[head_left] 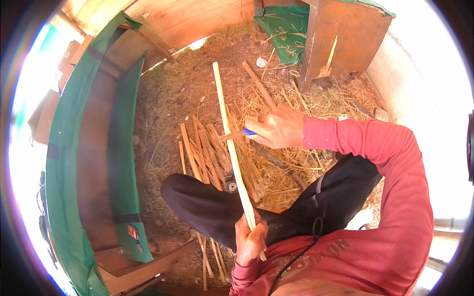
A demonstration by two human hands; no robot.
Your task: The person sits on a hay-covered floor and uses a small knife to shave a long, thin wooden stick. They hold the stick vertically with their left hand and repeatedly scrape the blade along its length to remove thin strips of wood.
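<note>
A long, pale, peeled stick (220, 93) slants across the middle of the view, from the far ground to my lap. My left hand (250, 239) is closed around its near end, close to my body. In my right hand (280, 127) is a knife (231, 136) with a blue handle, its fingers wrapped about the grip. The brownish blade lies across the stick, around mid-length, and seems to touch it. Beneath the stick, a pile of brown sticks (203, 150) lies on the ground between my bent legs.
Straw-like shavings (281, 192) cover the ground around the pile. One thicker brown stick (259, 85) lies beyond my right hand. A green-covered bench (74, 163) stands along the left, and a wooden cabinet (345, 42) at the far right. Pale wall (414, 84) rises behind my right arm.
</note>
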